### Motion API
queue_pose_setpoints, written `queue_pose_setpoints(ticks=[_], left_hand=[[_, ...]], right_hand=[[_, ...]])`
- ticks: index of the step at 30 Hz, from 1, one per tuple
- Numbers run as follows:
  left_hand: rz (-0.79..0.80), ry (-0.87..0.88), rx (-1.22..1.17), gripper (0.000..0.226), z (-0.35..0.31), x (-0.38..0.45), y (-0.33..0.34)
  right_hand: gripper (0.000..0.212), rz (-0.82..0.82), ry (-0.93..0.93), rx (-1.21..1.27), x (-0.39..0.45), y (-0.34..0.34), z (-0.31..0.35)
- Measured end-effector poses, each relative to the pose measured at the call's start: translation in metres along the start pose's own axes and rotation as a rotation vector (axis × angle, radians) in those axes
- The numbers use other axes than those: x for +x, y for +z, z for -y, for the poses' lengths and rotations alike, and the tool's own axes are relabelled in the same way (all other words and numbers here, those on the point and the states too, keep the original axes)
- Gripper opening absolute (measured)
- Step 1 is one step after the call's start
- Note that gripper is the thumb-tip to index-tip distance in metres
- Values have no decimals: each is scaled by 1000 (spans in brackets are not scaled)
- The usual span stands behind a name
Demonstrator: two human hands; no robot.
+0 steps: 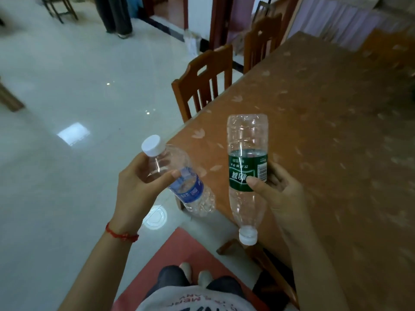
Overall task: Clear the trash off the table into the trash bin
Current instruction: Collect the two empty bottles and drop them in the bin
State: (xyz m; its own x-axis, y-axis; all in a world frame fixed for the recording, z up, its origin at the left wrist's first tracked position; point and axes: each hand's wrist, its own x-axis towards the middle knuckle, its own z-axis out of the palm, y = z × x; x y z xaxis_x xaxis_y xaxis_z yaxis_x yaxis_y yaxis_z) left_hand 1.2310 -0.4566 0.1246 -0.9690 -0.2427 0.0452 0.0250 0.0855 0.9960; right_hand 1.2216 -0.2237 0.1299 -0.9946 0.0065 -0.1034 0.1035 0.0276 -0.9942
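My left hand grips a crumpled clear plastic bottle with a blue label near its white-capped neck, tilted with the cap up and to the left. My right hand holds a clear plastic bottle with a green label upside down, its white cap pointing at the floor. Both bottles look empty and hang over the near left edge of the table, which has a brown patterned cover. No trash bin is in view.
Two wooden chairs stand along the table's left side. A white tiled floor stretches to the left. A pink mat lies under my feet. A person's legs stand far back.
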Motion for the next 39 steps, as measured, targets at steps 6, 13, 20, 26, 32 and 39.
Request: queue_pose_setpoints(ticks=[6,13,20,26,32,39], left_hand=[[-284,-48,12,60,6,-42,-44],[-577,-114,32,54,14,-97,-84],[-755,-161,55,50,26,-121,-138],[-810,-184,41,48,44,-100,-214],[-781,-212,67,55,50,-63,-308],[-780,-257,71,58,68,-12,-383]], right_hand=[[58,295,23,-12,15,43,5],[64,595,69,-9,14,104,-2],[50,766,99,-4,14,181,-8],[57,785,100,-20,25,268,-16],[53,734,122,-24,37,356,-19],[36,707,153,-68,68,435,-21]])
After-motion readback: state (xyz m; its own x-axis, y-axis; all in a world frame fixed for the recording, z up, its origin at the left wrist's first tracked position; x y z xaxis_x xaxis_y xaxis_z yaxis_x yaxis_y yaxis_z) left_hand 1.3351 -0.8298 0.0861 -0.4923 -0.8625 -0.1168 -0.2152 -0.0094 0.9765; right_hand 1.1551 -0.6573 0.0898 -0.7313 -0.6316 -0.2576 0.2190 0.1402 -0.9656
